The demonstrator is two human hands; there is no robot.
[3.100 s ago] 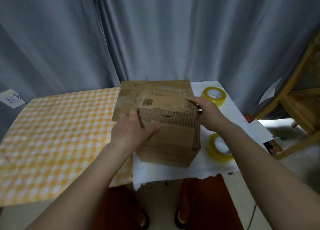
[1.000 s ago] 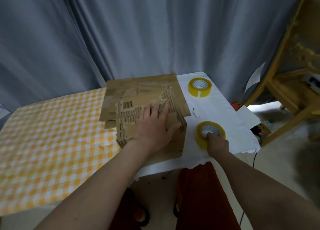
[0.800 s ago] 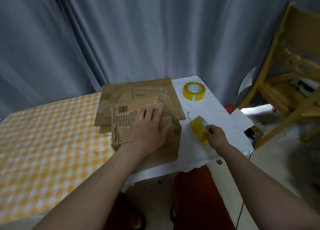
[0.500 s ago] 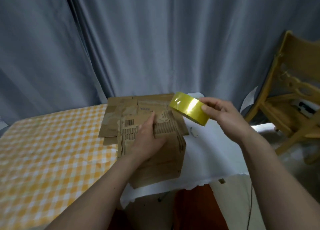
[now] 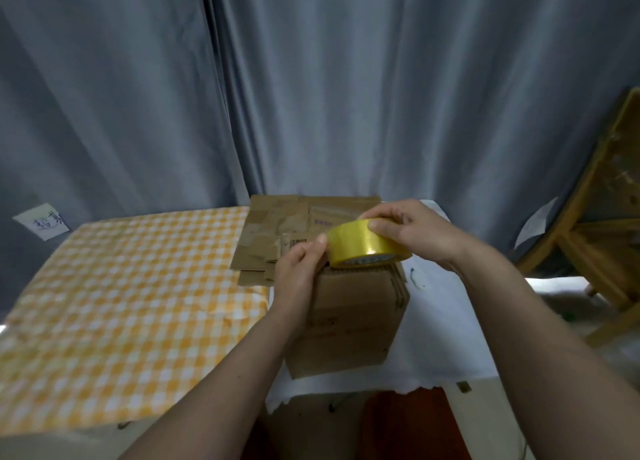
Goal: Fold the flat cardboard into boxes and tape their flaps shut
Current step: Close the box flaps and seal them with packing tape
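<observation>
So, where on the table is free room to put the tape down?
The checked cloth, left of the box, is bare. A narrow white strip lies right of it. It is crowded behind the box, where flat cardboard lies.

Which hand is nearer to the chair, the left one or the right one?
Right. The right hand, gripping the tape roll, is on the side of the chair; the left hand is beyond the roll, farther from it.

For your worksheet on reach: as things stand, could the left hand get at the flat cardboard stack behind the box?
Probably yes. The left hand sits at the tape roll, just in front of the flat cardboard stack, with nothing between them.
</observation>
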